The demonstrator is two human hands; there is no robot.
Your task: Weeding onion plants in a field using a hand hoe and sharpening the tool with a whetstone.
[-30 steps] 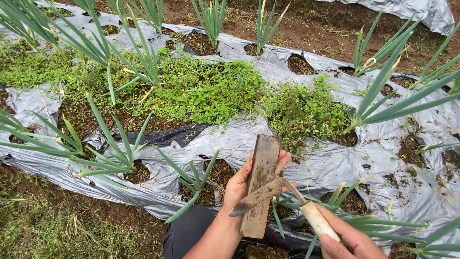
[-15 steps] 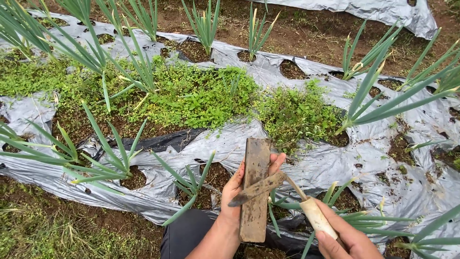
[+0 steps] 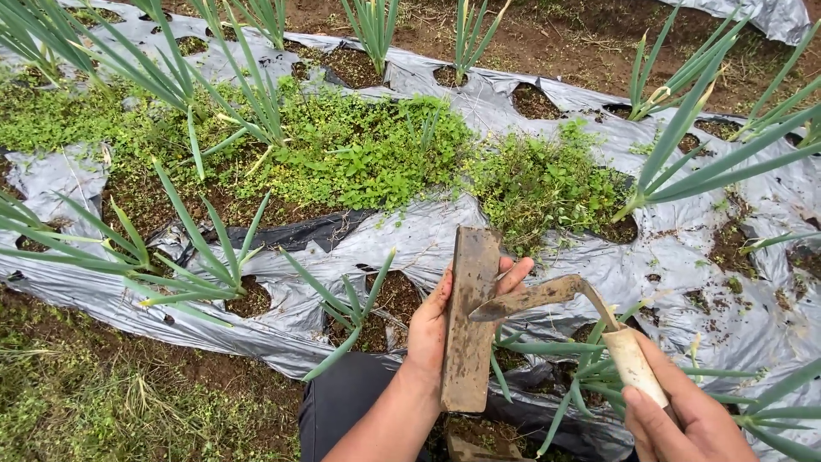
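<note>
Vegetable field: leek rows through plastic mulch

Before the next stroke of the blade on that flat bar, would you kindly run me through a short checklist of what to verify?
1. Left hand holds the flat bar upright from behind: ok.
2. Right hand grips the pale handle of the curved blade: ok.
3. Blade tip lies against the bar's face: ok.
4. Left fingertips clear of the blade: not ok; they show past the bar's edge just above it.
5. Blade edge sharpness: cannot tell; it is soil-coated.
6. Onion leaves clear of the stroke: ok; they lie to the left.
</note>
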